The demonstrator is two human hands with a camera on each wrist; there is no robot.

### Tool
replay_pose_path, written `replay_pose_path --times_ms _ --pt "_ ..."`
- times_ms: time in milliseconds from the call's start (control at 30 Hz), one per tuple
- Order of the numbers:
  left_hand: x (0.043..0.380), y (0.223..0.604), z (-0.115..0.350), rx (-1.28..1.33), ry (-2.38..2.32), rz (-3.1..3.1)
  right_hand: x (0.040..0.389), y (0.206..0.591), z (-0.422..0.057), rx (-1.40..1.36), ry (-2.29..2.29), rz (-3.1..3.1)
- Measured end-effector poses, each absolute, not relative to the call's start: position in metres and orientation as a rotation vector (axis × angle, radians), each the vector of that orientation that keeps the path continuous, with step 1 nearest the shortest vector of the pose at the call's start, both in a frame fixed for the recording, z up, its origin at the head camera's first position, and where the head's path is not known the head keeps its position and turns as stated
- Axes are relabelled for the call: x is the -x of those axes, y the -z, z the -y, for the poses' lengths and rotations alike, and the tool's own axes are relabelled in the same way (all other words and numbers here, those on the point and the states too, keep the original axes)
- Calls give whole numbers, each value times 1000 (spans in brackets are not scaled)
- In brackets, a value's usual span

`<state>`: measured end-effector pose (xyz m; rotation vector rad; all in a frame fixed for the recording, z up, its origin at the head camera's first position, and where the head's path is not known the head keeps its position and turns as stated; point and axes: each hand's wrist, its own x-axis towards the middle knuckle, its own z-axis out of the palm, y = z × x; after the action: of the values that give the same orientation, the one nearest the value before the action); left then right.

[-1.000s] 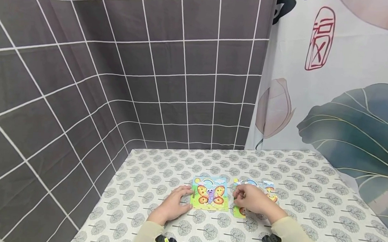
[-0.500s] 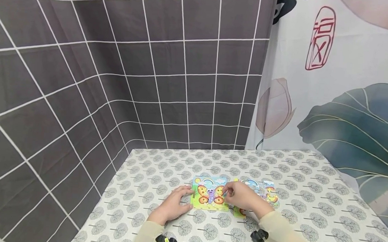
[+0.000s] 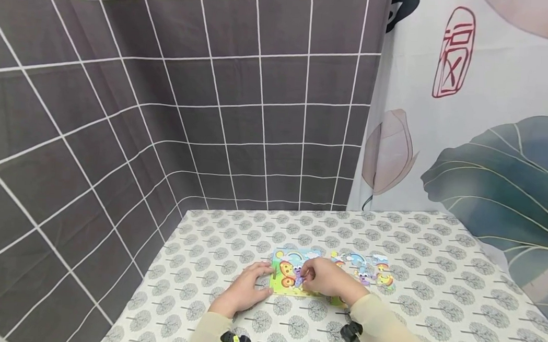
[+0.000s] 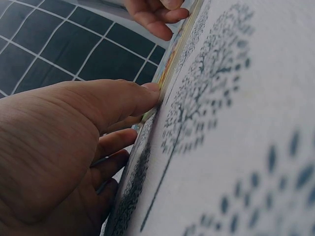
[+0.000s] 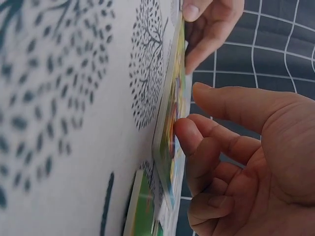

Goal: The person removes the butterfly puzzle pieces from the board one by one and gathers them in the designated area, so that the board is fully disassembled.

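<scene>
A square butterfly puzzle board (image 3: 280,284) lies flat on the table, with yellow, orange and purple in its picture. My left hand (image 3: 244,289) rests at its left edge, the fingers and thumb reaching the rim. Over the board's right half is my right hand (image 3: 327,279). The right wrist view shows its thumb and bent fingers apart with no piece visible between them; one fingertip appears to touch the board's surface. The right hand covers much of the right wing. Just right of the board lie several butterfly puzzle pieces (image 3: 382,276), partly hidden by the right hand.
A white cloth with grey tree prints (image 3: 232,231) covers the table. A dark curtain with white grid lines (image 3: 241,96) hangs behind and left, and a floral curtain (image 3: 397,163) stands at the right. Each wrist carries a black camera (image 3: 235,341).
My right hand has moved left, from above the loose pieces onto the board's middle and right part. More of the loose pieces show now. The left hand stays at the board's left edge.
</scene>
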<state>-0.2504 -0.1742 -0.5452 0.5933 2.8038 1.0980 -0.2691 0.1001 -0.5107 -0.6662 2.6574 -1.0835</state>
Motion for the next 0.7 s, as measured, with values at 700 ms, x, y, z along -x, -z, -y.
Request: replay_pose_path --times_ms 700 --pt "249 543 173 -576 -1102 -2795 266 510 -81 657 932 -2740"
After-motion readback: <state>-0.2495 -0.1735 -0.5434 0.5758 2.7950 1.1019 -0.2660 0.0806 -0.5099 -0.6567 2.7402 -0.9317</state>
